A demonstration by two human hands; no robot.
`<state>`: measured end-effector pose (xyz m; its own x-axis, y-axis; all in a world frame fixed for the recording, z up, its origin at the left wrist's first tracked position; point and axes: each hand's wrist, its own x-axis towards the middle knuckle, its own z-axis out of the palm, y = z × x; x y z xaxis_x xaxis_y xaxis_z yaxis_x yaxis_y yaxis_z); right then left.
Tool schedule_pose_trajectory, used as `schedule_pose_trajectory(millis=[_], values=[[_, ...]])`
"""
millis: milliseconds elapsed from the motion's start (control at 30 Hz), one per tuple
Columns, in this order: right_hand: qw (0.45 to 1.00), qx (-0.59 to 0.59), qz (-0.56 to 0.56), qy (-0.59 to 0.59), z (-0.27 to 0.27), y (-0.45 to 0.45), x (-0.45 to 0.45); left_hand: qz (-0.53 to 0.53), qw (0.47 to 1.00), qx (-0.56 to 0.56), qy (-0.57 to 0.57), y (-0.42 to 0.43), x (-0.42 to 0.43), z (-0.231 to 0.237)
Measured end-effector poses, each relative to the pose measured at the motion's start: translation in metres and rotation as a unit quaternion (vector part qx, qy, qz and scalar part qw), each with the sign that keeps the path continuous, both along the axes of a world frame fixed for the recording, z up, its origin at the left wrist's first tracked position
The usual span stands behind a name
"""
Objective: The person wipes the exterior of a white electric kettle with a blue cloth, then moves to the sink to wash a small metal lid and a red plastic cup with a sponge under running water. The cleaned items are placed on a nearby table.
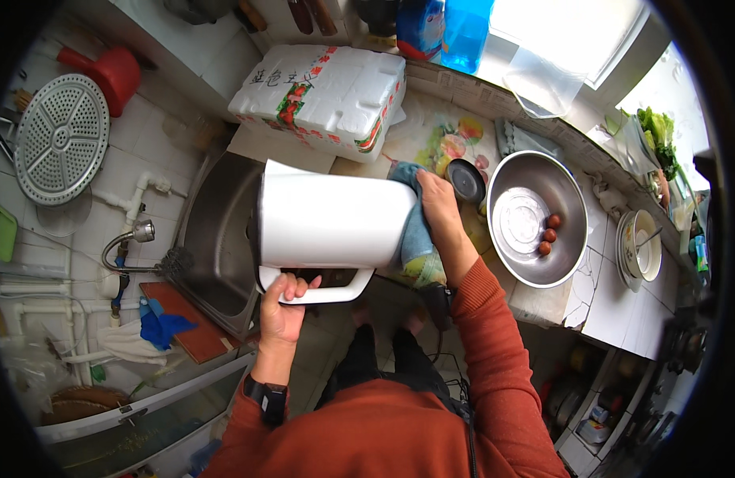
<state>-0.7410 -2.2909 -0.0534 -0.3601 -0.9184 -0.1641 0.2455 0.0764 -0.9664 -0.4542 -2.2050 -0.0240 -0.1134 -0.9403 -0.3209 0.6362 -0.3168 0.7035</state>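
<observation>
A white electric kettle or jug (337, 221) lies tilted on its side in the air, its spout end over the edge of the steel sink and its handle towards me. My left hand (287, 302) is closed around the handle near the spout end. In my right hand (439, 200) is a blue-green cloth (416, 227), pressed against the base end of the kettle. Part of the cloth is hidden by my fingers. A round black lid or cap (465, 181) lies on the counter just beyond my right hand.
The steel sink (218, 239) with its tap (141, 232) is on the left. A white foam box (325, 95) stands behind. A steel bowl (517, 161) holding several small red-brown fruits (549, 235) and stacked bowls (645, 245) are on the right. A perforated steamer plate (61, 138) hangs at left.
</observation>
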Motion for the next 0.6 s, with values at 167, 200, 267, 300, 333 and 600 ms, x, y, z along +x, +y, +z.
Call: schedule_pose_trajectory(millis=[167, 200, 267, 300, 333, 600], values=[[0.892, 0.03, 0.024, -0.451, -0.024, 0.034, -0.019, 0.087, 0.94, 0.159, 0.288, 0.017, 0.034, -0.013], [0.888, 0.026, 0.014, -0.459, -0.023, 0.043, -0.016, 0.094, 0.918, 0.181, 0.34, 0.022, 0.04, -0.016], [0.909, -0.023, 0.015, -0.417, -0.007, 0.061, -0.002, 0.109, 0.906, 0.199, 0.358, 0.031, 0.049, -0.021], [0.918, -0.072, 0.035, -0.388, 0.008, 0.067, 0.007, 0.112, 0.905, 0.199, 0.359, 0.035, 0.052, -0.023], [0.933, -0.076, 0.025, -0.351, 0.025, 0.069, 0.016, 0.119, 0.892, 0.2, 0.388, 0.038, 0.055, -0.024], [0.828, -0.347, 0.233, 0.373, 0.118, 0.056, 0.083, 0.075, 0.889, 0.187, 0.411, 0.051, 0.051, -0.017]])
